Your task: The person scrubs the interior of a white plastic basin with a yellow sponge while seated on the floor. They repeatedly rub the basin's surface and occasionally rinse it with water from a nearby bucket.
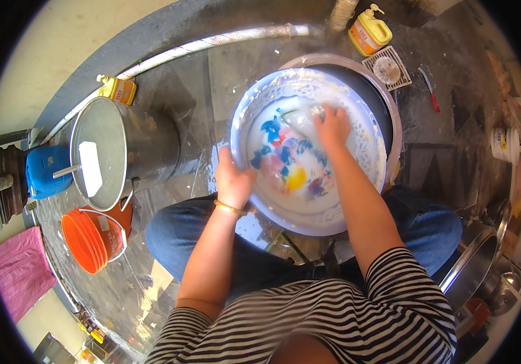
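Note:
Before me, a round basin (242, 123) with a lavender-blue rim and a flower-patterned bottom is tilted towards me. Wet white residue clings around its inner wall, and whitish liquid or film covers part of the pattern. My left hand (235, 177), with a gold-coloured bangle on the wrist, grips the basin's left rim; its fingers go under the edge, out of sight. Inside the basin, my right hand (334, 127) is bent against the upper right of the bottom. A blurred, pale translucent patch lies by its fingertips; whether the hand holds something is unclear.
Behind the basin is a larger dark tub (390, 109) with a beige rim. To the left stand a tall metal pot (151, 141), an orange bucket (85, 241) and a blue jerrycan (49, 172). A red-handled knife (434, 101), floor drain (399, 68) and yellow pump bottle (369, 32) are at upper right.

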`<state>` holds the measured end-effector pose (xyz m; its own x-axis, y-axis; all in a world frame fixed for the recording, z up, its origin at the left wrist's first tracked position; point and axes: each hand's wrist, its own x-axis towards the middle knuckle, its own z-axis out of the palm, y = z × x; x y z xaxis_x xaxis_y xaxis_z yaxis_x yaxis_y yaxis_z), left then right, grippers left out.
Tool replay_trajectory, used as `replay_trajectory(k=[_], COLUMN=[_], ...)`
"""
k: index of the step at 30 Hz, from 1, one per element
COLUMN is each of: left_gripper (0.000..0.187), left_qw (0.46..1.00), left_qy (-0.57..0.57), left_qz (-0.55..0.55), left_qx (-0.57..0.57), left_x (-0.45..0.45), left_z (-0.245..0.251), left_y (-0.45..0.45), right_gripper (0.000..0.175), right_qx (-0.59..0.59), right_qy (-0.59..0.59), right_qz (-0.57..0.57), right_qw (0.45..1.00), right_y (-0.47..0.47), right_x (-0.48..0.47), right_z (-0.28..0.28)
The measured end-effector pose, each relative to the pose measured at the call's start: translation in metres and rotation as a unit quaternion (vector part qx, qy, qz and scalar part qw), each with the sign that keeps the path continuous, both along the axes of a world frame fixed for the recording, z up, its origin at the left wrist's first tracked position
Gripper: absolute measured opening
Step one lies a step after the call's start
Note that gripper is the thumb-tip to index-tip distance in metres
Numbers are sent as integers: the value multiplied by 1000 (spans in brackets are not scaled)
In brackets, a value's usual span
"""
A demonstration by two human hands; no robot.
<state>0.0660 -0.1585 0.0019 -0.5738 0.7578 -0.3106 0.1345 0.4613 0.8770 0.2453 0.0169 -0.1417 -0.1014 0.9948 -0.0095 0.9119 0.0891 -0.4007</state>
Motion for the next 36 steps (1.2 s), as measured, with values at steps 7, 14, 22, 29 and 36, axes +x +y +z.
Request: replay_trajectory(k=[7,14,22,29,36], left_gripper=[47,47,50,49,48], left_qw=[1000,998,999,999,999], left_qy=[-14,-42,-43,-35,-45], left_qz=[-7,-6,-14,-22,-15], left_qx=[0,38,22,7,8], left_x=[-3,-3,1,-8,-6], left_z=[-3,-13,-14,-17,-13], left_y=[5,4,9,5,11], right_gripper=[35,23,24,19,12], right_qx=[-315,-29,13,-20,-1], right_qy=[443,469,405,479,377], right_qz=[52,263,224,259,244], right_qw=[838,843,886,838,893], right_y=[-49,-56,5,-16,17], right_x=[-61,-106,-106,-104,-107], right_z=[36,110,87,74,76])
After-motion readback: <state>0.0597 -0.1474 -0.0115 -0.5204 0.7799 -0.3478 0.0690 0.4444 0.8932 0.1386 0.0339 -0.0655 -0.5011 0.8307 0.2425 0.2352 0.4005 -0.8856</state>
